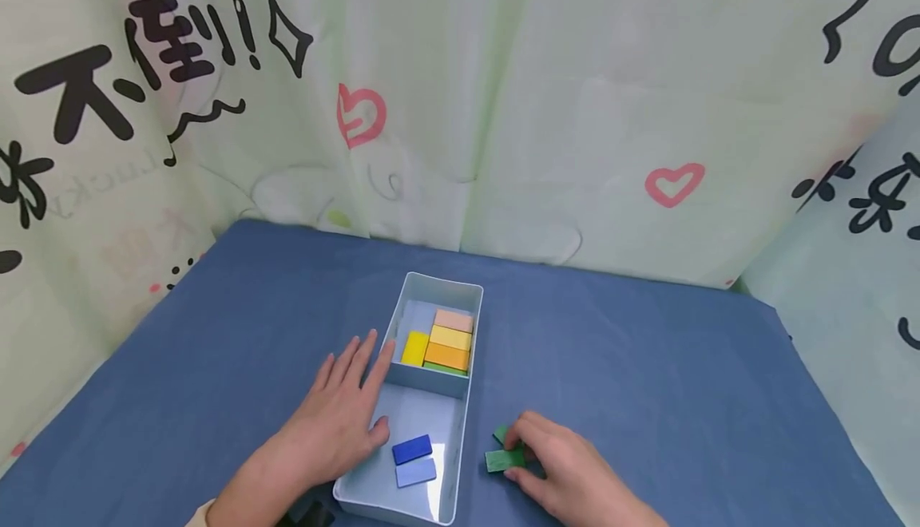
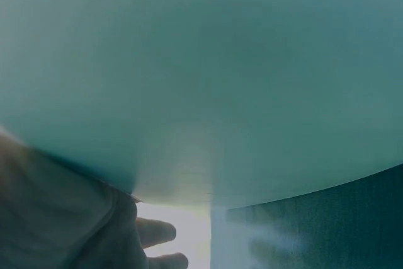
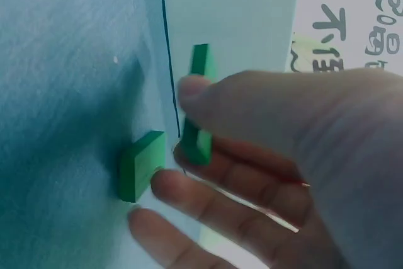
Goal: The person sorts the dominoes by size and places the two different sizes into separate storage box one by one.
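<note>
My left hand [image 1: 338,419] lies over the left side of a pale blue two-compartment box [image 1: 461,431], fingers spread and straight along its rim. In the left wrist view the box wall [image 2: 201,80] fills most of the picture, part of the hand showing at lower left. To the right of the box, my right hand [image 1: 564,463] pinches a green block [image 1: 503,461] between thumb and fingers. A second green block [image 3: 143,167] lies on the cloth, close to the fingertips. Two blue blocks, one dark [image 1: 412,449] and one lighter [image 1: 416,473], lie in the near compartment.
In the far compartment sit a yellow block [image 1: 414,349], a pink block [image 1: 454,320], a pale yellow block [image 1: 450,337], an orange block [image 1: 447,355] and a green edge below. Blue cloth [image 1: 647,367] covers the table. A printed curtain [image 1: 575,112] hangs behind it.
</note>
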Action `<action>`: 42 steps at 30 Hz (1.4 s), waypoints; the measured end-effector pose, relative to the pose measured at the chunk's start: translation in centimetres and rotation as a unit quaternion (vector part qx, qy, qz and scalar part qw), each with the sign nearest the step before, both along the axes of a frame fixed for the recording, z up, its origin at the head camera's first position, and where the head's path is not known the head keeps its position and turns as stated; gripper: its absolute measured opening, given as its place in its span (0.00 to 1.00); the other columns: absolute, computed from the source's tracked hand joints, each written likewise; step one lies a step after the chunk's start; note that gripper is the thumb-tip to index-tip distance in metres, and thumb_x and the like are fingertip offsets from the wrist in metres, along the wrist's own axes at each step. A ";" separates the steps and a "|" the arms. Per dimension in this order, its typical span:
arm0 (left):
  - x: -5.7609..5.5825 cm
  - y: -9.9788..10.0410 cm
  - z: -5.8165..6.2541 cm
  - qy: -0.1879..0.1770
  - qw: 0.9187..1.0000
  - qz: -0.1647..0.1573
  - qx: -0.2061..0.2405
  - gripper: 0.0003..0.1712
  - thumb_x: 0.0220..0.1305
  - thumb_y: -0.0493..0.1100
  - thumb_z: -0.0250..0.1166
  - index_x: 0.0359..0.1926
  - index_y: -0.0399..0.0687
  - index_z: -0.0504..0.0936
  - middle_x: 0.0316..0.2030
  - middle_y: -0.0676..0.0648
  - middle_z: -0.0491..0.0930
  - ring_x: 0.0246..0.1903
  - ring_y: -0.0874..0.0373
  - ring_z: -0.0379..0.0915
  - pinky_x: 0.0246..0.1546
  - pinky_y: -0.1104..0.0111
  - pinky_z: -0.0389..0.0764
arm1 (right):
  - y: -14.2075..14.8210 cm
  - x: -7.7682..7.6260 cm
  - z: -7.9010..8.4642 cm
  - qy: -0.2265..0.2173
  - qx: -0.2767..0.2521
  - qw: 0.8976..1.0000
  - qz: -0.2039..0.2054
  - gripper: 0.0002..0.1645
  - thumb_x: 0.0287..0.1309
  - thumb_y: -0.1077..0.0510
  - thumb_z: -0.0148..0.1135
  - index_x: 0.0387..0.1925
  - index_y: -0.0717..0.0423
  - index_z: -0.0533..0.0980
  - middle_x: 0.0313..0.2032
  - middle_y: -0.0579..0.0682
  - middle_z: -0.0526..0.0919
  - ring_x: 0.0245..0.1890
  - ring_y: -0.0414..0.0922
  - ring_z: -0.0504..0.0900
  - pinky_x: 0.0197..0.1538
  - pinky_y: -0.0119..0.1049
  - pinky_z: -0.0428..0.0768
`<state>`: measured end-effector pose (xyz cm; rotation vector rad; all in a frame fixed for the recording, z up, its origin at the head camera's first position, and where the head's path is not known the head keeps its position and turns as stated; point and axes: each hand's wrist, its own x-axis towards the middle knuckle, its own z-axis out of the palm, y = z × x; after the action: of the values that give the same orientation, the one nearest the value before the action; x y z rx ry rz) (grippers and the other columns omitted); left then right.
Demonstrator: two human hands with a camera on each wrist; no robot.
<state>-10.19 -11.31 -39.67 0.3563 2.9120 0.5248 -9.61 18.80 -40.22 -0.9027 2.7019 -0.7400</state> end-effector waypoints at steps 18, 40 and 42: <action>-0.3 0.2 0.1 0.006 1.000 -0.002 0.004 0.48 0.63 0.48 0.62 0.79 0.47 0.49 0.79 0.38 0.42 0.77 0.37 0.40 0.73 0.38 0.47 | -0.2 0.2 0.6 0.116 -0.003 0.993 -0.028 0.20 0.58 0.66 0.63 0.50 0.43 0.78 0.33 0.34 0.67 0.27 0.29 0.64 0.26 0.23 0.67; 0.0 0.1 -0.2 -0.015 1.000 0.007 0.000 0.50 0.63 0.49 0.64 0.79 0.49 0.48 0.79 0.40 0.42 0.77 0.38 0.39 0.74 0.38 0.46 | -4.0 -0.5 3.1 0.271 -0.032 0.961 0.039 0.26 0.45 0.74 0.63 0.43 0.44 0.80 0.36 0.36 0.73 0.35 0.33 0.67 0.35 0.23 0.71; 0.0 0.1 -0.2 -0.014 1.000 0.008 -0.002 0.50 0.63 0.49 0.64 0.79 0.49 0.48 0.79 0.40 0.42 0.77 0.38 0.39 0.74 0.38 0.46 | -4.5 -0.5 3.3 0.269 -0.036 0.961 0.046 0.27 0.44 0.74 0.64 0.43 0.44 0.80 0.36 0.37 0.73 0.36 0.34 0.68 0.36 0.24 0.71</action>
<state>-10.23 -11.26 -39.89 0.3240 2.8910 0.5225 -10.13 14.27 -36.90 -1.4160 3.0699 -0.6496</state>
